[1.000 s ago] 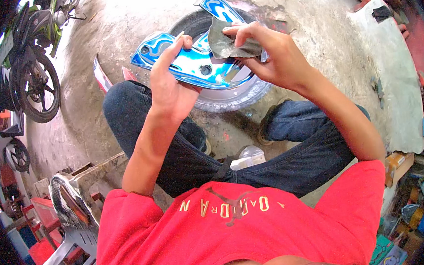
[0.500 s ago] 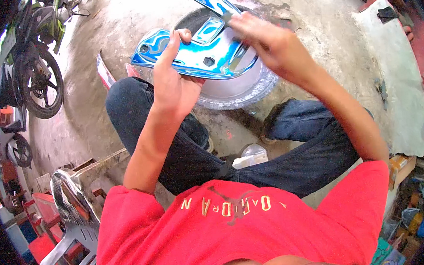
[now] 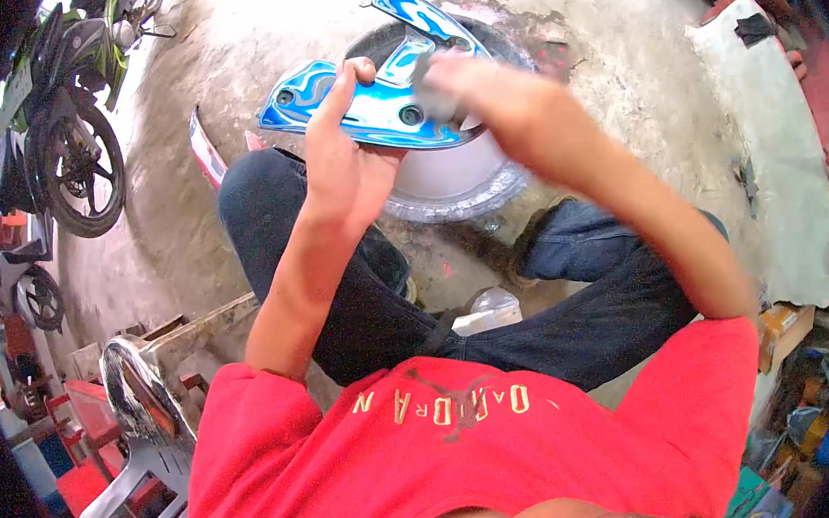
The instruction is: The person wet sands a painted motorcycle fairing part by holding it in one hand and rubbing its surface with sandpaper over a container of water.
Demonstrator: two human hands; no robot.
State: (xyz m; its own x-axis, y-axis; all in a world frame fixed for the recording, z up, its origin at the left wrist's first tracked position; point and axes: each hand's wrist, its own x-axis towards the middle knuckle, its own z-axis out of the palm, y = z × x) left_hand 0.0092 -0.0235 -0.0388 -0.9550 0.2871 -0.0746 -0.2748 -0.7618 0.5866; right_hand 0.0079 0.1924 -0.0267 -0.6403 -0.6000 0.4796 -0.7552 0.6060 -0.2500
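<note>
My left hand point(image 3: 354, 171) grips the lower left edge of a glossy blue-and-white motorcycle fairing panel point(image 3: 379, 116), thumb on top and the other fingers underneath. The panel has bolt holes and an arm reaching toward the far side. My right hand point(image 3: 484, 93), smeared by motion, presses its fingertips on the panel's right part. Under those fingertips is a small grey pad point(image 3: 435, 92), too blurred to identify exactly. Beneath the panel stands a round basin point(image 3: 452, 183) with pale liquid in it and a shiny, crinkled rim, partly hidden by the panel.
A red-and-white panel piece point(image 3: 206, 149) lies on the concrete floor point(image 3: 614, 68) left of my knee. Motorcycles point(image 3: 80, 159) stand at far left, with a plastic chair point(image 3: 148, 455) nearer. A clear plastic container point(image 3: 491, 306) sits between my legs. A pale board point(image 3: 766, 153) is at right.
My right hand has slid left across the panel, and the grey pad now shows under its fingers. The panel has tilted slightly; my left hand keeps its grip.
</note>
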